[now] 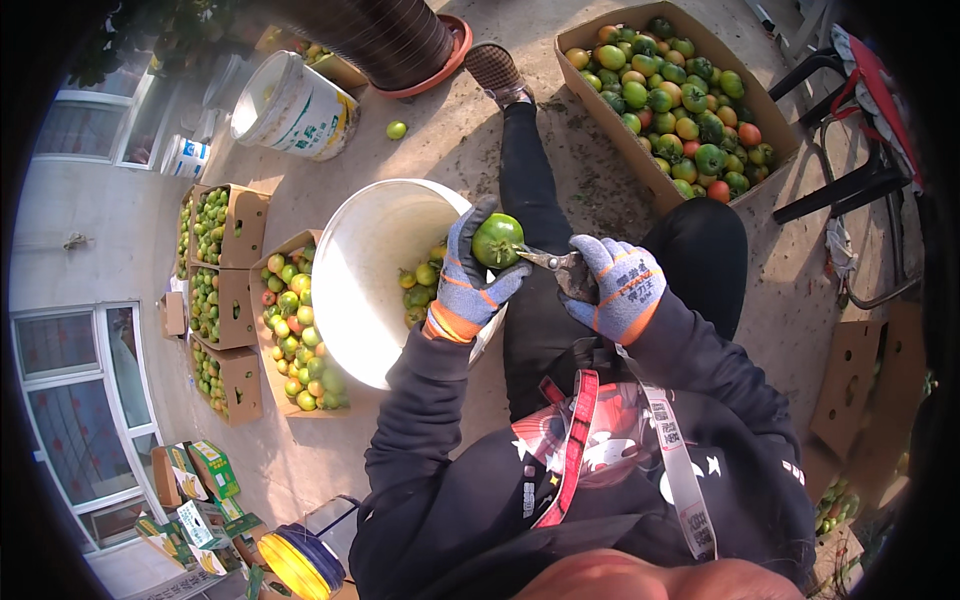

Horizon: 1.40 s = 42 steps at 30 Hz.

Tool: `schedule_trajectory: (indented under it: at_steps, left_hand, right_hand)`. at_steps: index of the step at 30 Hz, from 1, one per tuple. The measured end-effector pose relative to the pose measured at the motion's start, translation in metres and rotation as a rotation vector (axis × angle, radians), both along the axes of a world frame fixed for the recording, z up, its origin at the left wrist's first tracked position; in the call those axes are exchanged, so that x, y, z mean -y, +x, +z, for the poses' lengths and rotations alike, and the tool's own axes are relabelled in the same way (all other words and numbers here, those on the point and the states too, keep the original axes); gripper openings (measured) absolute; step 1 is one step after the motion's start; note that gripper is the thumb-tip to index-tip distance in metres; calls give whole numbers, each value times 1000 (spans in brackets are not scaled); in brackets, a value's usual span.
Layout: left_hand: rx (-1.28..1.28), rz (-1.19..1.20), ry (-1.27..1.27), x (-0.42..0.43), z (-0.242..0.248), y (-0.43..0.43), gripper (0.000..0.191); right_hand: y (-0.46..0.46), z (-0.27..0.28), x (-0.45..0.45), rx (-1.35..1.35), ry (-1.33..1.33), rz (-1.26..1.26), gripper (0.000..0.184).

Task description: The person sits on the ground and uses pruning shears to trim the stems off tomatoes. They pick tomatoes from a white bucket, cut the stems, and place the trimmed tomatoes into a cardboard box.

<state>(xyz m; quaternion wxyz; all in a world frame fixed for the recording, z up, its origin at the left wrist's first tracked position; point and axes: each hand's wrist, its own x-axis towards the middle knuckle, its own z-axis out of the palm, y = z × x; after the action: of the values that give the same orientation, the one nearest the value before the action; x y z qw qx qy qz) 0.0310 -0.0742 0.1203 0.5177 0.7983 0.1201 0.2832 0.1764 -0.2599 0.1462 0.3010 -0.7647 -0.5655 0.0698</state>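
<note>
My left hand (466, 281), in a blue-grey work glove with orange cuff, holds a large green tomato (496, 240) with its stem turned to the right. In my gloved right hand (619, 285) is a pair of pruning shears (553, 261). Their pointed blades touch or nearly touch the stem end of the tomato. Below and left of my left hand stands a big white plastic bucket (360, 292), tilted in view. Green tomatoes (420, 285) lie inside it, partly hidden by my left hand and forearm.
A large cardboard box (607, 124) of green and reddish tomatoes stands at upper right, beside a chair (862, 172). More tomato-filled cartons (244, 225) line the left. A dirty white bucket (300, 112), one loose tomato (396, 130) and a dark ribbed planter (375, 37) stand or lie farther ahead.
</note>
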Motion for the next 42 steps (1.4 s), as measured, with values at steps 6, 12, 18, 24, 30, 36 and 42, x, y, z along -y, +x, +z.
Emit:
schedule_trajectory:
  at_steps: [6, 12, 18, 24, 30, 36, 42]
  left_hand:
    - [-15, -10, -59, -1, -3, -3, 87]
    - [-49, 31, 14, 0, 1, -4, 86]
    - [-38, 38, 54, -1, -2, -4, 85]
    - [14, 109, 14, 3, 1, 1, 81]
    - [-6, 49, 1, 0, 0, -1, 83]
    - [-20, 91, 215, 1, 10, 1, 83]
    - [-36, 105, 275, -1, 11, 1, 81]
  right_hand:
    - [-4, 4, -5, 34, -15, -8, 63]
    - [-6, 2, -6, 8, -130, -9, 66]
    - [-7, 0, -10, -188, -135, 29, 61]
    - [-13, 8, -11, -345, -127, 7, 56]
    - [-12, 13, -11, 106, -50, -76, 59]
    - [-10, 14, -12, -54, -120, -23, 60]
    - [-9, 21, -15, -41, -244, -17, 59]
